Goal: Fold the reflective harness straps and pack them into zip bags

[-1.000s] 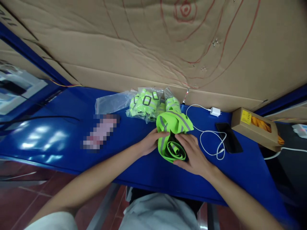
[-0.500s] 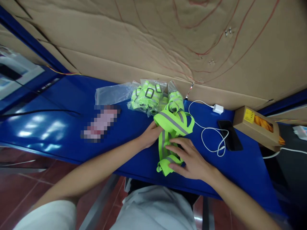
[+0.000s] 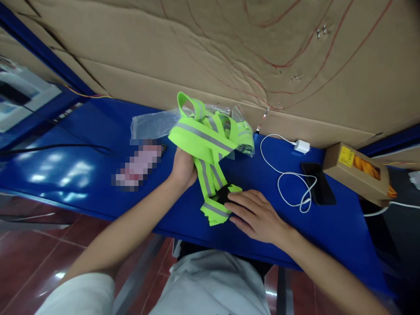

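**Reflective strap held over a crowded counter**

A yellow-green reflective strap (image 3: pixel 200 142) with grey stripes is held by the left hand (image 3: pixel 184 168), whose fingers are partly hidden beneath its loops. The strap's lower end, where a black part is seen, is met by the fingertips of the right hand (image 3: pixel 257 214); the fingers are loosely curved, and it cannot be told whether a grip is closed there. The strap is located above the middle of the blue counter (image 3: pixel 82 127).

Behind it, bagged green bundles (image 3: pixel 245 138) are largely blocked from view by the loops. To their left, a flat clear bag (image 3: pixel 152 124) is laid, with a pixelated pink item (image 3: pixel 138 166) in front of it. At the right, a black phone (image 3: pixel 323 190) is crossed by a white cable (image 3: pixel 279 178), which is joined to a white charger (image 3: pixel 302 146). Just beside the phone, a cardboard box (image 3: pixel 357 179) is set, with orange contents (image 3: pixel 367 167) shown through its window. A cardboard panel (image 3: pixel 131 57) is stood along the back.

A yellow label (image 3: pixel 346 156) is fixed to the box; its dark print is too small to be read.
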The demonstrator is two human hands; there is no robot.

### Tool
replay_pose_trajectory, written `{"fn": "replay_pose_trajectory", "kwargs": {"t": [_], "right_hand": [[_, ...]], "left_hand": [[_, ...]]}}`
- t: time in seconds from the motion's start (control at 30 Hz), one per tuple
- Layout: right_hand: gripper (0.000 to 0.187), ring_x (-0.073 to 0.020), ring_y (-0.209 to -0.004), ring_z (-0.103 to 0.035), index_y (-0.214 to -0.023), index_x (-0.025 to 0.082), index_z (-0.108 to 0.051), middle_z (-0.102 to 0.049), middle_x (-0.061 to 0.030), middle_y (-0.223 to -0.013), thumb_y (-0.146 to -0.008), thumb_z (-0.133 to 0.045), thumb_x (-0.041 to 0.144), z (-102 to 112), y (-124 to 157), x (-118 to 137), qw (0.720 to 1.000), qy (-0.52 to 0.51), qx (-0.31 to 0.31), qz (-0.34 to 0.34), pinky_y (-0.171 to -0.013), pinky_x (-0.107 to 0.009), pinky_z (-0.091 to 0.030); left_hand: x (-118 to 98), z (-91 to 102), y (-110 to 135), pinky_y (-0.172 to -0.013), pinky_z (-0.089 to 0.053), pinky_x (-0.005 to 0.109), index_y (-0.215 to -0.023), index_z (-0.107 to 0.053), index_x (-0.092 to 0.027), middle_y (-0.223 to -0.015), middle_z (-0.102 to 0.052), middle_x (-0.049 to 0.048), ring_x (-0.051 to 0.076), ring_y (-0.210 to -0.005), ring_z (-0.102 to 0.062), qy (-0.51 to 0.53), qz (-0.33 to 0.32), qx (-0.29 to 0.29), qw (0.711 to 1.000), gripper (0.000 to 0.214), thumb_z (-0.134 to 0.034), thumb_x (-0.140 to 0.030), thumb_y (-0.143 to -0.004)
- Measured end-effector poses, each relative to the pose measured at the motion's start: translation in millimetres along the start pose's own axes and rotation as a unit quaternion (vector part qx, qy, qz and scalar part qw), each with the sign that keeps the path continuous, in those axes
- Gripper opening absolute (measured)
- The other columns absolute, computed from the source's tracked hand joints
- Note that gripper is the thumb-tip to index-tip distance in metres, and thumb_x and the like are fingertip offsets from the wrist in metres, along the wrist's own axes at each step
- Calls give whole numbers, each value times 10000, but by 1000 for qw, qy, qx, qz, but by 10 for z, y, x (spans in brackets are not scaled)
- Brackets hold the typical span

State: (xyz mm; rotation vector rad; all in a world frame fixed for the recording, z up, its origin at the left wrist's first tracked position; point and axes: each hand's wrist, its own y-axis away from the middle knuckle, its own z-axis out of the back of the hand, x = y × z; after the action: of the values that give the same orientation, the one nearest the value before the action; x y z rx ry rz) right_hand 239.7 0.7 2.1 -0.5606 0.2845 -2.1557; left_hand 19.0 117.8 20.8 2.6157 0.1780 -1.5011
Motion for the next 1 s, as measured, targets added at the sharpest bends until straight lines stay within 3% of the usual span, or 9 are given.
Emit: {"fn": "replay_pose_trajectory", "kwargs": {"t": [0.17, 0.27, 0.4, 0.47, 0.57, 0.63, 0.77, 0.87, 1.0], "right_hand": [[609, -263, -1417, -502, -1591, 225, -359, -556, -91, -1540, -1061, -493, 492, -104, -58, 47, 994, -38, 105, -16, -1184, -491, -346], [472, -276, -1263, -591, -1544, 242, -441, -641, -75, -1439, -1081, -451, 337, -115, -38, 17, 992, -46, 110, -50, -1076, -501, -420], [473, -275, -1143, -616, -1487, 212, -511, -660, -100, -1382, -1034, -403, 132, -45, 26, -76, 990, -39, 95, -101, -959, -468, -486], [488, -276, -1157, -609, -1498, 214, -500, -637, -107, -1408, -1022, -429, 132, -10, 46, -109, 988, -40, 93, -120, -987, -483, -491], [557, -310, -1246, -569, -1532, 216, -462, -589, -127, -1463, -990, -588, 243, 13, 52, -120, 986, -38, 100, -128, -1038, -525, -477], [644, -349, -1324, -510, -1540, 201, -451, -558, -146, -1490, -942, -679, 276, 13, 47, -114, 986, -26, 110, -118, -1064, -558, -457], [629, -350, -1350, -476, -1499, 139, -480, -534, -166, -1483, -922, -704, 248, 22, 41, -107, 985, -30, 117, -124, -1081, -539, -473], [584, -317, -1324, -501, -1491, 114, -478, -511, -173, -1486, -954, -668, 244, 64, 30, -95, 983, -35, 125, -130, -1104, -498, -486], [538, -323, -1222, -557, -1492, 115, -483, -543, -169, -1455, -997, -611, 282, 123, 13, -62, 980, 30, 142, -136, -1014, -511, -525]], "left_hand": [[164, 74, 72, -889, -612, 370, -940, -714, -195, -923, -779, 38, 263, -991, -741, -9, 7, -2, 1000, 390, -796, -516, -735], [179, 101, -7, -957, -593, 397, -989, -708, -202, -997, -779, 52, 274, -1061, -724, -27, -23, 10, 999, 379, -818, -463, -738], [40, 104, -39, -1106, -508, 407, -1374, -562, -270, -1336, -685, 77, 283, -1327, -602, -151, -83, 95, 980, 678, -843, -356, -763], [-89, 99, 93, -1181, -434, 421, -1540, -368, -296, -1552, -508, 103, 285, -1471, -460, -256, -170, 127, 943, 845, -801, -301, -815], [-240, 91, 495, -1257, -312, 465, -1600, -256, -274, -1703, -227, 120, 295, -1575, -262, -381, -346, 69, 854, 859, -684, -138, -868], [-235, 98, 820, -1226, -350, 456, -1484, -456, -214, -1566, -433, 126, 290, -1495, -381, -459, -440, 63, 770, 687, -656, -54, -847], [25, 134, 1300, -979, -525, 393, -1328, -579, -209, -1243, -680, 94, 241, -1153, -644, -576, -322, 304, 687, 411, -576, -106, -930], [203, 178, 1403, -1020, -491, 516, -1393, -526, -183, -1369, -628, 148, 329, -1267, -590, -665, -217, 282, 657, 438, -590, -229, -962], [200, 235, 1404, -1116, -417, 528, -1252, -600, -200, -1408, -615, 106, 303, -1327, -547, -688, -173, 250, 659, 409, -530, -60, -875]]}}
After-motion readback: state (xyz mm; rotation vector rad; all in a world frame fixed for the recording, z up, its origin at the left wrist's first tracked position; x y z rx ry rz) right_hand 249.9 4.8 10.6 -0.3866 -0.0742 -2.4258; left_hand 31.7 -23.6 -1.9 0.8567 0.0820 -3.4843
